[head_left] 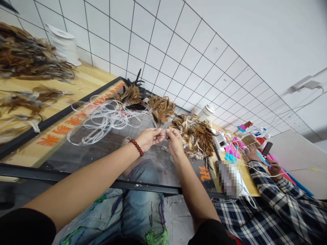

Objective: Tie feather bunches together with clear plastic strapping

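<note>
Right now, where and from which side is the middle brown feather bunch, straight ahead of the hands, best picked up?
Probably by its narrow end, from the near side. The brown feather bunch tapers toward the left hand and right hand, while its plumes fan out toward the tiled wall. I can't tell whether either hand touches that end.

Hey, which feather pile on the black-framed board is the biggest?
The rightmost pile, beside the right hand. It spreads visibly wider than the middle pile and left pile.
</note>
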`<state>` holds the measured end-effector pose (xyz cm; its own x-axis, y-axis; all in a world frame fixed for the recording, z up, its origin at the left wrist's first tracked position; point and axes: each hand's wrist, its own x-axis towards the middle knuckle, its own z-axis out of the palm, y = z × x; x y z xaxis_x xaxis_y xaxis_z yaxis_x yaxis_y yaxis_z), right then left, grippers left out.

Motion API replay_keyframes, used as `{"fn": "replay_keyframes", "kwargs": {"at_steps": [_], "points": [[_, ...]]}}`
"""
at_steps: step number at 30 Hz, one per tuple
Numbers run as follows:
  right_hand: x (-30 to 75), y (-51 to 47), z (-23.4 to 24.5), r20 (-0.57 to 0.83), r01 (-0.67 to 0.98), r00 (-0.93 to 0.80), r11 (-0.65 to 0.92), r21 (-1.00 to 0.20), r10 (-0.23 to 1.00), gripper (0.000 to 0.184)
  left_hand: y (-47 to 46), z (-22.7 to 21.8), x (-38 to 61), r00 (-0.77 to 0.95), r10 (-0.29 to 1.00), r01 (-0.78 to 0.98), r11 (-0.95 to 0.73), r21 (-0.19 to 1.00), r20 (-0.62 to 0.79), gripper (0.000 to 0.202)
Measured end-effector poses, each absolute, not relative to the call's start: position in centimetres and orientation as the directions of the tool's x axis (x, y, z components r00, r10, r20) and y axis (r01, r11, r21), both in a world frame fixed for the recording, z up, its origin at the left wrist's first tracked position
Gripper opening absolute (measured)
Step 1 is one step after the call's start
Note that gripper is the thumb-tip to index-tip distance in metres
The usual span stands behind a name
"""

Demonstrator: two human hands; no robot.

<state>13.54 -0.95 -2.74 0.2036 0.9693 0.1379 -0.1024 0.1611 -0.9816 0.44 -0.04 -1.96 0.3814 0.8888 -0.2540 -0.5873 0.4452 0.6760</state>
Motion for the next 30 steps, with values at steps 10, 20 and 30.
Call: {"fn": "replay_keyframes", "kwargs": {"at_steps": [10, 20, 30], "points": [[14.1, -0.7, -3.3, 0.283, 0.123, 0.202, 0.262, -0.957, 0.938, 0.020, -0.4, -1.9, 0.7, 0.391, 0.891, -0.417, 0.395, 0.818, -0.231, 0.013], [14.5, -3.5, -0.5, 0.453, 0.804, -0.590, 0.535, 0.258, 0.669, 0.047, 0.3, -1.4, 0.1, 0.234, 0.960, -0.139, 0.191, 0.972, -0.155, 0.027], [14.1, -2.8, -1.3, 0.516, 0.944, -0.321, 0.312, 0.108, 0.794, 0.022, 0.6, -1.1, -0.5, 0.318, 0.942, -0.006, 0.110, 0.994, -0.103, 0.022]]}}
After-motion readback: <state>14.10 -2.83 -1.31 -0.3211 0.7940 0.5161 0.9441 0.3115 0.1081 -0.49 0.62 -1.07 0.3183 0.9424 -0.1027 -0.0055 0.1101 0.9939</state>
